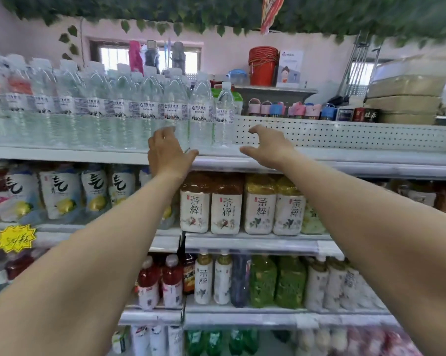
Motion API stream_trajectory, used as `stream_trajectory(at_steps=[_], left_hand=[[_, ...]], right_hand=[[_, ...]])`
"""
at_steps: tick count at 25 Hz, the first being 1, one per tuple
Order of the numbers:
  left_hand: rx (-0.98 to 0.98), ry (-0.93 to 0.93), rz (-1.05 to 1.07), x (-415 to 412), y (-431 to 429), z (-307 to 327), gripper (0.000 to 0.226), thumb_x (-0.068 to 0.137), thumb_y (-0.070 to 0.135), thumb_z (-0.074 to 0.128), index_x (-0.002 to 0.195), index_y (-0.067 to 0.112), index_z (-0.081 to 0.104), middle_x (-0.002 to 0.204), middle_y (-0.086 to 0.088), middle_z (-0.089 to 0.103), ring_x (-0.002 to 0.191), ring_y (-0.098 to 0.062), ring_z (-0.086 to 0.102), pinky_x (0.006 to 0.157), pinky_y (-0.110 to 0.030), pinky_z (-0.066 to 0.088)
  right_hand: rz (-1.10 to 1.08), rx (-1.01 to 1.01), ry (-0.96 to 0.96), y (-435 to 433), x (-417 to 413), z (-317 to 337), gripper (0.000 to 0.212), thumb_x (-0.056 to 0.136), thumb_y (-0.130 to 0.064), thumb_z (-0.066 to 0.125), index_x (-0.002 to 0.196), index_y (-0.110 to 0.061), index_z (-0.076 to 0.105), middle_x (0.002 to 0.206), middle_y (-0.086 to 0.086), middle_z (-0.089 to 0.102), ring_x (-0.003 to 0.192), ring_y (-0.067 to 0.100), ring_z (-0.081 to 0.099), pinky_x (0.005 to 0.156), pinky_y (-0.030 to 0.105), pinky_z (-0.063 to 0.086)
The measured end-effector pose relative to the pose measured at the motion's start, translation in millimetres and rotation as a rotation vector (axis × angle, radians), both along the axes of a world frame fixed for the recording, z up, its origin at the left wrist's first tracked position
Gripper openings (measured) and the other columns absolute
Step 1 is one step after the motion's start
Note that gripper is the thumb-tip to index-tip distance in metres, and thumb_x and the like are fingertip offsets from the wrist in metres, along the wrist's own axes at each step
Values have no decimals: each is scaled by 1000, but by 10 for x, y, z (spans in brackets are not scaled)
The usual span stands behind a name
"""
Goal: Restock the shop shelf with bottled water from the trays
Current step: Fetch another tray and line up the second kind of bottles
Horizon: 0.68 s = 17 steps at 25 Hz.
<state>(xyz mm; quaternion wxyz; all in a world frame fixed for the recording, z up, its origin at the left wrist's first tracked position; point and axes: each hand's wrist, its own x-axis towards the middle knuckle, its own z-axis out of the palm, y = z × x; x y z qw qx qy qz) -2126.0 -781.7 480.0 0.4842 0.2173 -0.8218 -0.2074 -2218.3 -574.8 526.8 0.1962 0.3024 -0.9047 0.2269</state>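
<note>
A long row of clear water bottles (98, 109) with white labels fills the left part of the top shelf (345, 160). The two rightmost bottles, a taller one (202, 111) and a smaller one (225, 114), stand at the row's end. My left hand (168, 151) is raised at the shelf edge just left of these two, fingers loosely curved, holding nothing. My right hand (265, 146) hovers just right of them, fingers and thumb spread in a curve, apart from the bottles. No tray is in view.
To the right of the bottles the top shelf is bare, backed by a white perforated panel (345, 136). Lower shelves hold tea bottles (227, 204), lemon drinks (60, 194) and red drinks (160, 281). Red buckets (263, 65) and small cups sit behind the shelf.
</note>
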Motion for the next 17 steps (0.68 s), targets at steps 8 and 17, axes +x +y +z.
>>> stream_trajectory(at_steps=[8,17], left_hand=[[51,-249,-109,537,282,-1072,61,91,51,63,136,13,51,144,-12,46,134,-31,41,107,-44,41],[420,-659,-211,697,389,-3276,66,94,50,61,143,9,45,146,-14,42,133,-34,43,106,-45,42]], right_hand=[[-74,44,-143,119,637,-1154,65,95,-48,64,150,-20,43,142,8,58,121,29,61,97,43,53],[-75,269,-557,332,623,-3289,62,95,-53,62,146,-19,51,141,8,59,125,31,58,97,39,50]])
